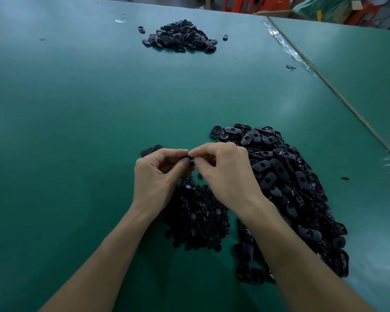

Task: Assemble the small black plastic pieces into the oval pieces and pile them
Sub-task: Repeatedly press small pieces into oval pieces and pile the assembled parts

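Above the green bench (77,109), a left hand (158,174) and a right hand (225,172) meet fingertip to fingertip, both pinching a small black piece (189,158) between them, over the heap of small pieces (196,219) and beside the oval pieces (291,181).

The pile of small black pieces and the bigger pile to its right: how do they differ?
The small-piece pile holds tiny roundish bits; the oval-piece pile holds larger flat ovals, many showing a hole. The small-piece pile is compact; the oval-piece pile spreads much farther. The small-piece pile lies left of the right forearm; the oval-piece pile lies mostly right of it. Both are loose black plastic heaps on the green table.
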`<state>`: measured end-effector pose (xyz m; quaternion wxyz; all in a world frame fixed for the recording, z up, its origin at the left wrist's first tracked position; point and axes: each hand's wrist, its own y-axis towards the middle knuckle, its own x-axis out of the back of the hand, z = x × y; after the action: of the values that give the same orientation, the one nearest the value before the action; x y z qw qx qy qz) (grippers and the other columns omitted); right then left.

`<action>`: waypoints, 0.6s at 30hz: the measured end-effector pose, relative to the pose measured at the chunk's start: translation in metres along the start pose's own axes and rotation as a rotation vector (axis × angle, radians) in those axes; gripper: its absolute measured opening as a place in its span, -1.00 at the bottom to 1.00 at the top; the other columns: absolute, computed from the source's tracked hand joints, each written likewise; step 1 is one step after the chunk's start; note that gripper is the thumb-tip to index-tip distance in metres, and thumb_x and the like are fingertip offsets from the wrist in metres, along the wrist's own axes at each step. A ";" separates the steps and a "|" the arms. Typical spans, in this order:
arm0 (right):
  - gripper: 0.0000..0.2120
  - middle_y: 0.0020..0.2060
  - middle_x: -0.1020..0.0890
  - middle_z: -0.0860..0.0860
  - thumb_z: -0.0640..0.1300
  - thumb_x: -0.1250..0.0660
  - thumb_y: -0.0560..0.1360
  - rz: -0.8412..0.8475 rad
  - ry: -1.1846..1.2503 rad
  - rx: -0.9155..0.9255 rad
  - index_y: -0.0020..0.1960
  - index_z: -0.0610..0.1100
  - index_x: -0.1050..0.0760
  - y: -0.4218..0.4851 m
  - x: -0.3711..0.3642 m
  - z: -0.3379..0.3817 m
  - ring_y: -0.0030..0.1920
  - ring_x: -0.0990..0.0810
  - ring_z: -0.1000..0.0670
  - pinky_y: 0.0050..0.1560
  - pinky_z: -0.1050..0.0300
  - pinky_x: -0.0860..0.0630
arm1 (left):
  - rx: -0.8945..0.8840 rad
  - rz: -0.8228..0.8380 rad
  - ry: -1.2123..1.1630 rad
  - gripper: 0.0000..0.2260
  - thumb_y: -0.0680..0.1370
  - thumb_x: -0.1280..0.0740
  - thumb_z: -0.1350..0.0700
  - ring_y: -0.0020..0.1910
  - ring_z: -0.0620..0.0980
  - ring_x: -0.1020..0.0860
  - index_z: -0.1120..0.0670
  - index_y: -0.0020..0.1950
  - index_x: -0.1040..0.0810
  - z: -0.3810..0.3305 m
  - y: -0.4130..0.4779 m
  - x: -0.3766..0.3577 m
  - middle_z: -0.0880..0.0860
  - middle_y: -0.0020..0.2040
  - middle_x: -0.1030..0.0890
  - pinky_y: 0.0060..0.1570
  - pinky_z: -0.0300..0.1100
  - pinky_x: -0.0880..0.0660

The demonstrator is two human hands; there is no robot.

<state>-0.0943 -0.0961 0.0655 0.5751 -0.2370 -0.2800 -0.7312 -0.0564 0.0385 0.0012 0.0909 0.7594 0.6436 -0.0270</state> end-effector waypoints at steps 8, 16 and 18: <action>-0.92 -0.27 -0.62 0.18 -0.22 -0.43 0.53 0.034 -0.029 -0.059 -0.05 -0.05 -0.65 0.001 -0.001 -0.002 -0.20 -0.60 0.26 -0.11 0.45 -0.52 | 0.000 0.028 0.024 -0.85 0.49 -0.48 0.31 -0.16 0.01 -0.72 0.07 -0.04 -0.69 -0.001 -0.002 0.000 0.04 -0.15 -0.74 -0.08 -0.17 -0.65; -0.91 -0.23 -0.67 0.12 -0.25 -0.44 0.52 -0.006 -0.002 -0.076 -0.05 -0.10 -0.69 0.001 -0.003 -0.004 -0.21 -0.62 0.25 -0.10 0.44 -0.52 | 0.007 0.049 0.035 -0.79 0.49 -0.47 0.35 -0.13 0.02 -0.73 0.05 -0.02 -0.69 -0.003 -0.002 0.000 0.03 -0.13 -0.75 -0.05 -0.19 -0.65; -0.91 -0.22 -0.67 0.11 -0.24 -0.43 0.53 -0.020 -0.010 -0.088 -0.04 -0.09 -0.68 0.000 -0.005 -0.005 -0.18 -0.62 0.21 -0.08 0.39 -0.54 | 0.005 0.045 0.037 -0.78 0.49 -0.47 0.35 -0.12 0.02 -0.73 0.04 -0.02 -0.69 -0.003 -0.001 0.000 0.03 -0.12 -0.75 -0.04 -0.18 -0.64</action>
<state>-0.0931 -0.0960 0.0590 0.5554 -0.2628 -0.2527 -0.7474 -0.0578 0.0387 0.0037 0.0777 0.7743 0.6279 -0.0128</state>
